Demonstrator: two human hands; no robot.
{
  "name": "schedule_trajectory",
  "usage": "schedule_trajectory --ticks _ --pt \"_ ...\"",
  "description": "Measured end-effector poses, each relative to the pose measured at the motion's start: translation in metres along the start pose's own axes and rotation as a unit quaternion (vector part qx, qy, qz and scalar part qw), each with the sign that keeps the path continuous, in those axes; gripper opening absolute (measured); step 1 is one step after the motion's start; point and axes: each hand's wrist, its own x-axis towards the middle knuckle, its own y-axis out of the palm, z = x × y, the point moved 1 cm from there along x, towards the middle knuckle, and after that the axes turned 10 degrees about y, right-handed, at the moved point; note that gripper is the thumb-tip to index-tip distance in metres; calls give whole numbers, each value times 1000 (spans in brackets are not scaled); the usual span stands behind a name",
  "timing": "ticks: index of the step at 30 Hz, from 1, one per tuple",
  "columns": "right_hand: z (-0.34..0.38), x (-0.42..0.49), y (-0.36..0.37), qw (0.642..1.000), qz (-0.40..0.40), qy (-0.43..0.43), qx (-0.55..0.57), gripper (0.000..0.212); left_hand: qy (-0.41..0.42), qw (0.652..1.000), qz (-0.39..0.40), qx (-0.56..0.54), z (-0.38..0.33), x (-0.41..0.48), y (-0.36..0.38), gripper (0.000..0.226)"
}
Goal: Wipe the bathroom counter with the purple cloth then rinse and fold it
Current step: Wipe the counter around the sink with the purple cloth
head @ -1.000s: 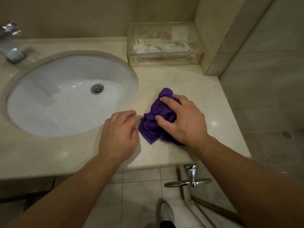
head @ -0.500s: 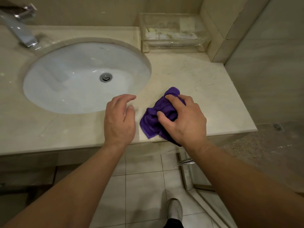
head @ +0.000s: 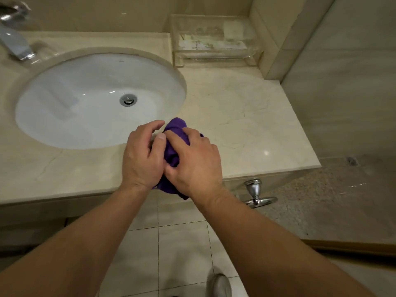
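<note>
Left hand (head: 142, 156) and right hand (head: 194, 165) gripped crumpled purple cloth (head: 176, 125) beside white oval sink (head: 85, 93) | soft, limp; edges likely the best hold.

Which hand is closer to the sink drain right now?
Left. The left hand is just in front of the drain, holding the purple cloth. The right hand grips the cloth too, but farther right, over the counter.

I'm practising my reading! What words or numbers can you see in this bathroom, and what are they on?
No text reads clearly.
Papers in the clear box: printed marks, too blurred to read.
Sink: tiny mark on its back wall, too small to read.
</note>
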Motion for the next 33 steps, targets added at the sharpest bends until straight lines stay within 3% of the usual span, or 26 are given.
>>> schedule_trajectory --ticks 5,9,14,26,33 --pt "-30 6 -11 1000 3 -9 9 56 31 996 48 63 -1 0 5 64" --pt "-58 10 -22 1000 -5 4 7 57 96 971 123 180 6 2 10 70" --pt "-105 12 -38 999 -40 18 -3 58 76 946 175 263 6 0 15 73" --pt "-206 17 -79 987 -86 126 42 61 46 936 187 294 4 -2 18 70" --pt "-217 19 -81 950 -139 246 133 61 36 935 168 311 0 -1 17 68"
